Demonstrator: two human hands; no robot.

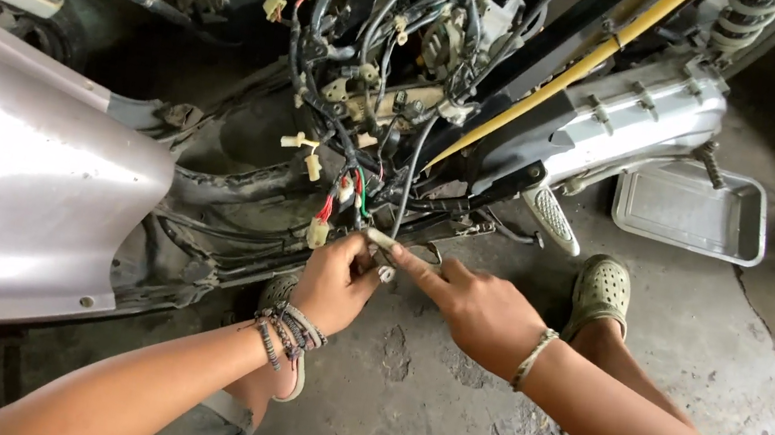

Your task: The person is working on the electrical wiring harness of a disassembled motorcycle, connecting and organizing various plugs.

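Hands were both down under the scooter's wiring harness (365,93): left hand (335,281) curled round a small white connector (382,241), right hand (480,311) pinching its tip. Metal tray (694,210) sat well right of the harness.

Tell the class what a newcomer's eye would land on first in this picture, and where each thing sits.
At centre, the left hand and right hand meet on a small pale connector below a tangle of wires in a stripped scooter. A shiny silver body panel fills the left; a metal tray lies on the floor at upper right.
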